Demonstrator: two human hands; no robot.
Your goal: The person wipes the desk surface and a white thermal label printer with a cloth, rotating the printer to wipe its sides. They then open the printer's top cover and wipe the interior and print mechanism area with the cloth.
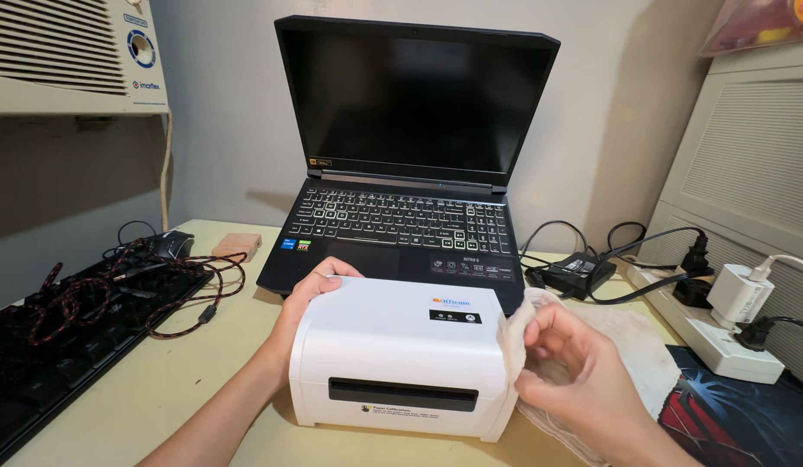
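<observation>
A small white label printer [401, 346] with a dark slot on its front stands on the cream desk [159, 398], just in front of an open black laptop [401, 207]. My left hand [306, 298] grips the printer's upper left corner, fingers over the top edge. My right hand [574, 363] is closed on a crumpled off-white cloth [626, 337] and presses it against the printer's right side.
A black keyboard [38, 363] draped with a red-and-black braided cable [172, 285] lies at left, a mouse [170, 245] behind it. A white power strip [722, 337] with chargers and a black power brick [579, 272] sit at right, next to a dark printed mat [739, 415].
</observation>
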